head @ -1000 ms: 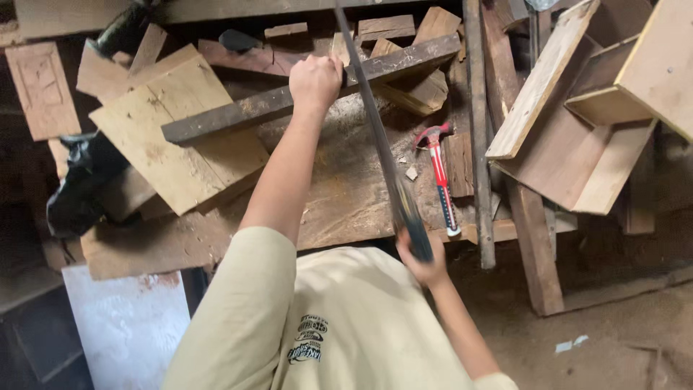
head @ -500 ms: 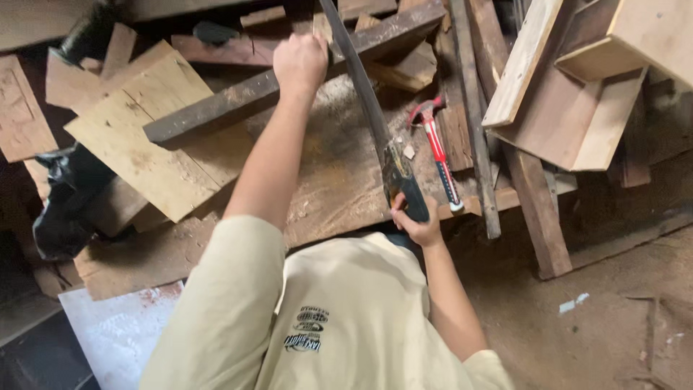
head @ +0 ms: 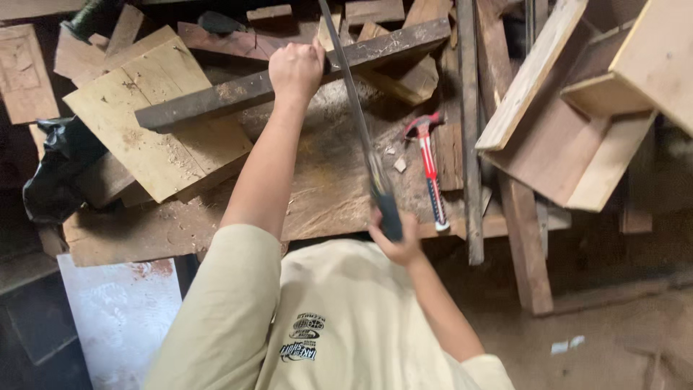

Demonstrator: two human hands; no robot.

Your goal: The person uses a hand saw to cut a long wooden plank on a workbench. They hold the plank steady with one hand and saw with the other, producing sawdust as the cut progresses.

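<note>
One head-worn camera looks steeply down from close above the person's shoulders, facing twelve o'clock across the desk (head: 325,195).

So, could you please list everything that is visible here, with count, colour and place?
dark wooden beam: one, dark brown, lying across the bench top, under the left hand.
handsaw: one, grey blade with dark handle, crossing the beam.
hammer: one, red and white handle, on the bench right of the saw.
pale plywood board: one, light tan, left part of the bench.
black bag: one, black, far left.
wood offcuts: many, tan and brown, piled at right and rear.
white panel: one, white, lower left.
left hand: presses on the beam.
right hand: grips the saw handle.
</note>
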